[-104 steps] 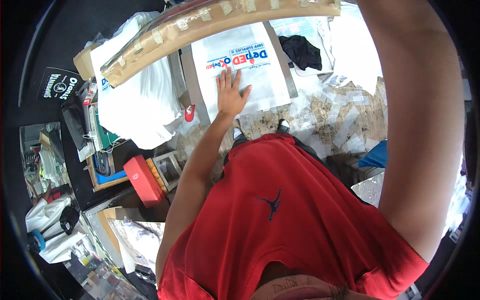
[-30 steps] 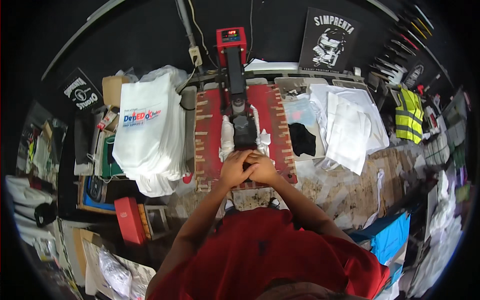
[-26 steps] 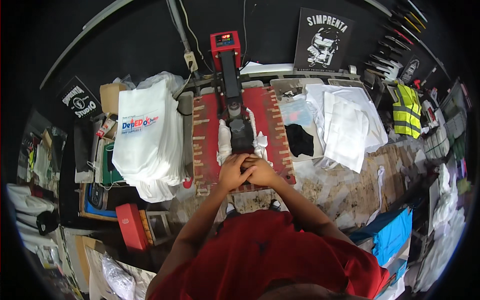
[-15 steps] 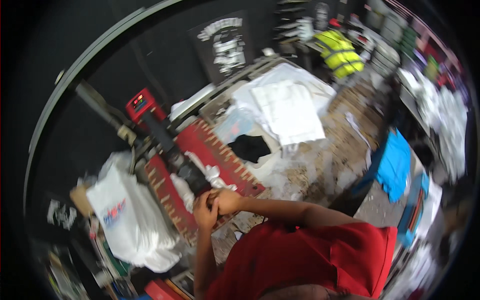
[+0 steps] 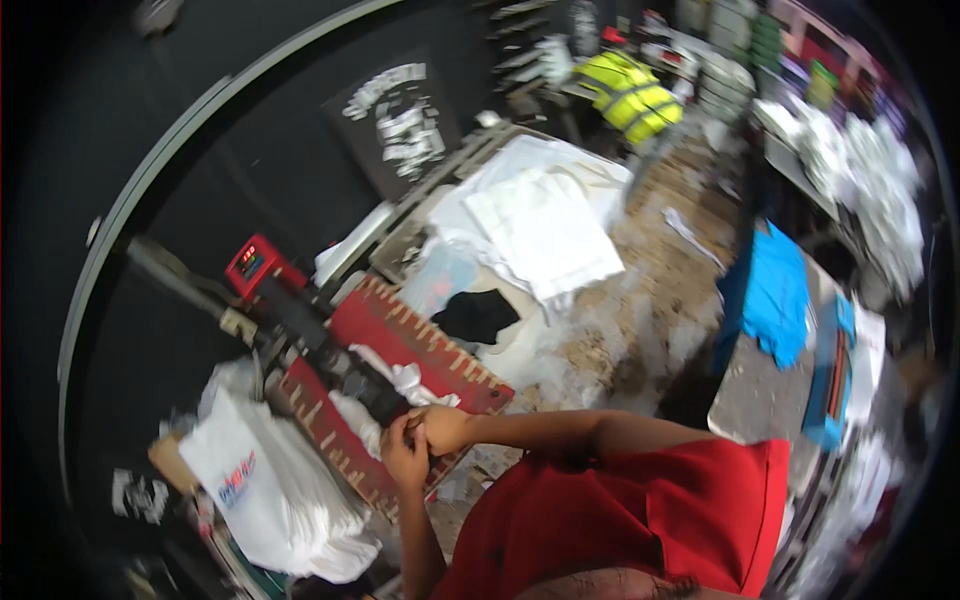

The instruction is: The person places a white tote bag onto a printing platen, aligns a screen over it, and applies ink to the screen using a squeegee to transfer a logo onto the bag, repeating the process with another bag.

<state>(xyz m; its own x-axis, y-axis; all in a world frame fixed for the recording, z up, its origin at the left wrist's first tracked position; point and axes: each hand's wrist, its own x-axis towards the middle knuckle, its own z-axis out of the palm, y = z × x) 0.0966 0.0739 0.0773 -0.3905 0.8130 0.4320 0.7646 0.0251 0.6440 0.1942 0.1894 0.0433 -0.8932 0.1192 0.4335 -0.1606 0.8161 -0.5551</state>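
Note:
A heat press with a red ribbed top plate [image 5: 400, 325] stands in front of me, and its black arm [image 5: 345, 370] runs along the middle. At the near end of that arm, my left hand [image 5: 405, 462] and my right hand [image 5: 441, 430] are closed together around the press handle. The fingers overlap, and the handle itself is mostly hidden under them. White cloth strips [image 5: 405, 378] lie on the red plate on either side of the arm. A red control box [image 5: 262, 267] with a lit display sits at the far end.
White printed bags [image 5: 260, 490] hang in a stack left of the press. Right of it, folded white fabric [image 5: 545, 235] and a black cloth piece [image 5: 478, 316] lie on a worn table. Blue fabric [image 5: 775, 300] rests on another table; a yellow high-visibility vest [image 5: 630, 97] is farther back.
The view has shifted, so the surroundings sit further left and the press lower. Both hands stay closed on the press handle.

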